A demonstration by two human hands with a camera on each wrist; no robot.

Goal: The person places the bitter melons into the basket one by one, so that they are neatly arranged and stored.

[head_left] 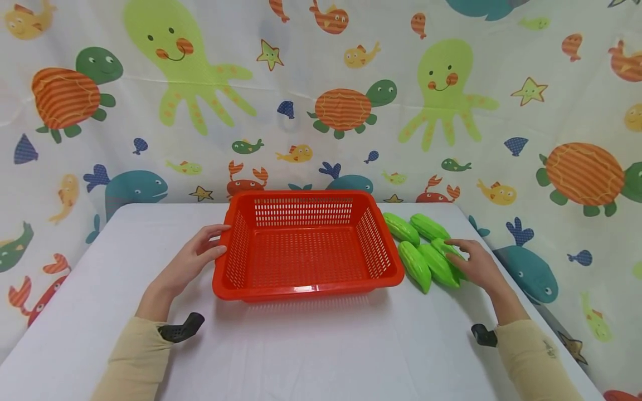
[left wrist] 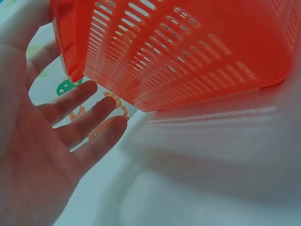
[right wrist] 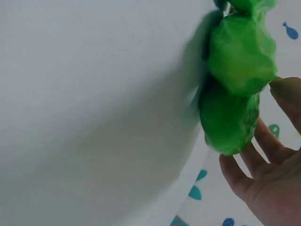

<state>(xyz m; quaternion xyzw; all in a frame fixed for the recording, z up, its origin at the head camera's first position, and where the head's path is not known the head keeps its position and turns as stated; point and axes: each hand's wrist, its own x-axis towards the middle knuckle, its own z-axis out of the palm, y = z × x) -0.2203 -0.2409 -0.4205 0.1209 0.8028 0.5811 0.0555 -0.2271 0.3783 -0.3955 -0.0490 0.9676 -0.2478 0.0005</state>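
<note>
Several green, elongated, ridged vegetables with a shiny surface (head_left: 415, 266) lie in a cluster right of a red plastic basket (head_left: 301, 256). My right hand (head_left: 473, 262) is at the rightmost vegetable (head_left: 444, 247), its loosely bent fingers at that one's right side. In the right wrist view the thumb and fingertips lie at the edge of a green vegetable (right wrist: 230, 117); a firm grip does not show. On the other side, my left hand (head_left: 193, 259) has its fingertips at the basket's left rim. The left wrist view shows spread, relaxed fingers (left wrist: 89, 136) beside the basket's slotted wall (left wrist: 188, 56).
A white-covered table (head_left: 321, 345) bears the basket and vegetables. Behind and right of it hangs a curtain (head_left: 301, 72) printed with sea animals. Black wrist devices (head_left: 181, 328) sit at both sleeve cuffs.
</note>
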